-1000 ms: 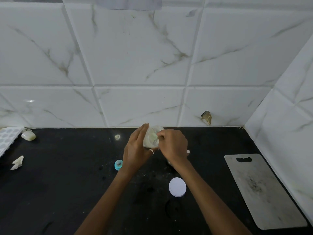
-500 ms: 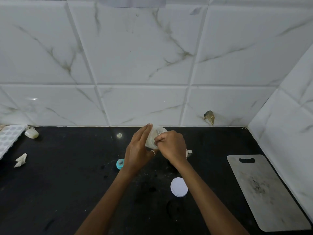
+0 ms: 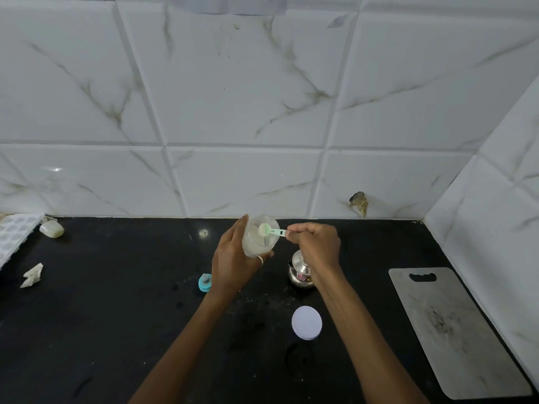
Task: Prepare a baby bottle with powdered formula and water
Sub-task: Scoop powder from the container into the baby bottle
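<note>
Above the middle of the black bench [image 3: 116, 330], a scoop meets the mouth of a hand-held container.
At the left, a blue teat ring [image 3: 205, 282] lies on the bench, likely set aside so the vessel is open for filling. The left hand [image 3: 233, 263] grips the clear container [image 3: 258, 243], raised off the bench and tipped toward the person, probably to give the scoop easy entry. Whether it is the bottle or the powder jar I cannot tell. The green scoop [image 3: 264, 229] sits at that mouth, its handle pinched by the right hand [image 3: 316, 246] just beside it. Under that hand stands a steel pot [image 3: 300, 275], and nearer lies a white lid [image 3: 306, 322].
</note>
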Tool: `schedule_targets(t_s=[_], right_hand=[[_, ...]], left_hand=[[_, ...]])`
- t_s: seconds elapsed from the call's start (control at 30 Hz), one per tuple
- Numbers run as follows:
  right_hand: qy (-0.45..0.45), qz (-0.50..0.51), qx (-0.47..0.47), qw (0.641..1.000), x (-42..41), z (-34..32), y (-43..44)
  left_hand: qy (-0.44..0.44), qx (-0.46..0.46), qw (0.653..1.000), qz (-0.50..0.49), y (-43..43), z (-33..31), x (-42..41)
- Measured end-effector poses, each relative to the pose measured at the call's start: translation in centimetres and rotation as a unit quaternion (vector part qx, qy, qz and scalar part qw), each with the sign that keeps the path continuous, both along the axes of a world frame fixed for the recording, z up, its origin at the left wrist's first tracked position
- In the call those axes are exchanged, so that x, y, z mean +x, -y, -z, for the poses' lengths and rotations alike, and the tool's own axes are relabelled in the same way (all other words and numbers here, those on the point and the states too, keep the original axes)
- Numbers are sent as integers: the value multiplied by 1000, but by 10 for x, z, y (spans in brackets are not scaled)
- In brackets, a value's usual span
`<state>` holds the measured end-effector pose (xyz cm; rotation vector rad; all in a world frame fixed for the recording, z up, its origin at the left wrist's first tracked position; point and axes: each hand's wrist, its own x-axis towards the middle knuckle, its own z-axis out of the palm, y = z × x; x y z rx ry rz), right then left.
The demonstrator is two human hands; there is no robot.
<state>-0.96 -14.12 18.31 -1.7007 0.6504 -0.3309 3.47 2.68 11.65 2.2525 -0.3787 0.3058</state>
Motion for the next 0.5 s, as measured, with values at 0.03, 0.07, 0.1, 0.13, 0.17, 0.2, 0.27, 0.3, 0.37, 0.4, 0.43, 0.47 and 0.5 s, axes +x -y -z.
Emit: schedule_targets(t_s=[0.03,0.07,0.1,0.13,0.17,0.2,0.27,0.3,0.37,0.4,0.43,0.47,0.5], right_hand=[[0,4,1,1000,0,0,2],[-1,8,0,1000,0,1,3],[-2,12,-1,1000,-1,1,4],[-2,13,-3,1000,-1,2,6],[-4,12,-9,1000,-1,3,7],[-6,10,-20,1000,-1,4,8],[-7,0,-59,998,-2,5,10],[-4,-5,-80,997,-2,6,10],[1,-7,-108,994,-3,8,11],[2,-5,-115,993,-3,9,12],[3,-4,-119,993,-3,10,12],[3,-5,-123,992,-3,11,13],[4,-5,-126,992,-3,12,13]], left_hand=[[-7,0,1000,-5,1,-1,0],[-14,1,1000,-6,3,-2,0],[-18,0,1000,-4,4,-3,0],[-20,-3,1000,1,6,-3,0],[-21,-5,1000,5,7,-4,0],[-24,-7,1000,6,9,-5,0],[-31,-9,999,6,12,-6,-2],[-31,-11,999,6,14,-5,-2],[-30,-12,999,8,17,-5,-4],[-29,-13,999,10,18,-5,-4],[-28,-14,999,12,19,-4,-4],[-27,-12,999,13,20,-3,-4],[-29,-9,999,13,20,-2,-4]])
